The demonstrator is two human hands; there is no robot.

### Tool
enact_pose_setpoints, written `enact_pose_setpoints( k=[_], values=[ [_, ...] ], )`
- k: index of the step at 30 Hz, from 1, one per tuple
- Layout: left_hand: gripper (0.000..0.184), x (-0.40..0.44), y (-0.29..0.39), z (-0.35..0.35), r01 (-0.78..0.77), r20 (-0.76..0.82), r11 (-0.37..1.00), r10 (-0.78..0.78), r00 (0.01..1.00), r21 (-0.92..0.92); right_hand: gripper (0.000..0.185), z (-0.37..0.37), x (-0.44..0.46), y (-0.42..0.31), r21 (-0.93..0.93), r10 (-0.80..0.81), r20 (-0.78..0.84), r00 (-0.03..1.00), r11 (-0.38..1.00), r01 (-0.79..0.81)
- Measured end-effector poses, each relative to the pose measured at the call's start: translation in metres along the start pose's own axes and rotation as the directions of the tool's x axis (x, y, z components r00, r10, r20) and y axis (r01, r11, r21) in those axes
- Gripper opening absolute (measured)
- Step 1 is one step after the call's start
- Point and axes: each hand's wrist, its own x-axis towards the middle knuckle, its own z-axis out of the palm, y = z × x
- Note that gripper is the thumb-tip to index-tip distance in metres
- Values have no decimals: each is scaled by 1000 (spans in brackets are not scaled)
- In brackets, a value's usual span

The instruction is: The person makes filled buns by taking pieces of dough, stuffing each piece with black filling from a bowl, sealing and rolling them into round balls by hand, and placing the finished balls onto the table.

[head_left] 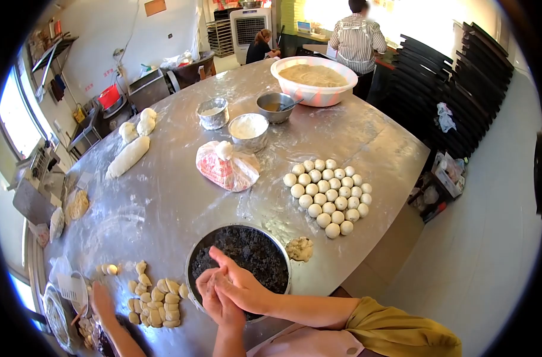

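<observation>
I press my right hand [247, 290] against my left hand [217, 300], fingers together, palms' contents hidden; they're over black crumbly filling [247, 243] in a round silver metal bowl [290, 262]; round whitish dough balls [331, 195] sit rightward

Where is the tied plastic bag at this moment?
In the head view, the tied plastic bag lies near the middle of the metal table, beyond the bowl of dark filling and left of the round dough balls.
</observation>
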Motion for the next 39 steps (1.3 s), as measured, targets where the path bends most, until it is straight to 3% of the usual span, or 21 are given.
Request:
enact_pose_setpoints(
  k=[5,6,8,10,13,17,18,20,21,22,24,25,27,28,31,32,34,35,37,38,39],
  values=[
    [73,1,10,-3,-159,75,941,143,987,298,30,-10,2,-4,73,281,108,954,954,-290],
    [81,0,9,-6,-177,146,944,140,979,279,27,-15,3,-5,-103,206,60,977,975,-199],
    [93,-2,3,-10,10,145,994,6,989,-112,26,-22,4,-18,-107,172,8,985,980,-171],
    [112,0,6,-11,206,180,898,-146,973,-388,16,-27,4,-13,-220,202,27,979,957,-191],
    [115,1,11,-9,398,316,800,-274,908,-450,28,-11,3,-14,-345,-327,135,935,869,354],
    [115,0,37,-12,488,497,766,-257,829,-418,81,-21,10,-8,-657,-201,127,971,717,235],
    [108,-2,31,-13,391,514,866,-192,836,-313,96,-23,15,-1,-688,-95,123,988,709,154],
    [107,-5,25,-13,38,557,998,-61,828,51,88,-21,10,1,-680,-32,202,979,715,163],
    [106,-4,26,-17,-201,637,936,-31,771,288,85,-18,5,-2,-659,-45,247,968,724,202],
    [101,-7,27,-19,-201,631,934,-33,775,296,78,-18,4,-10,-658,-75,311,947,702,272],
    [92,-19,29,-21,-195,627,931,-44,778,307,77,-21,19,-7,-717,30,244,969,679,159],
    [87,-27,21,-14,-46,510,982,-55,859,184,76,-23,25,-2,-743,84,210,974,661,103],
    [86,-21,32,-9,-120,509,951,-43,859,284,76,-22,29,-1,-727,72,106,992,686,28],
    [86,-21,20,-19,-187,617,908,-93,781,374,77,-16,20,-3,-696,29,176,984,710,104],
    [84,-24,-2,-17,-23,529,974,-103,842,226,81,-6,0,-8,-611,-14,270,963,771,182],
    [83,-21,6,-20,-223,638,908,-60,767,354,79,-6,7,-1,-577,-23,231,973,802,155],
    [78,-20,29,-10,-258,519,868,1,855,424,68,-14,27,7,-644,95,100,990,765,-8],
    [72,-18,36,-3,-190,482,889,-40,875,418,59,-18,31,14,-564,61,-9,998,824,-55],
    [65,-6,31,-4,-222,479,901,19,878,371,57,-9,12,1,-279,12,147,989,960,29],
    [58,-6,25,-8,-146,401,910,-24,916,389,57,-7,2,-10,-340,11,219,976,938,65],
    [51,-5,20,-14,-75,320,915,-62,945,398,56,-6,-3,-12,-231,95,222,970,972,-43]
  ],
)
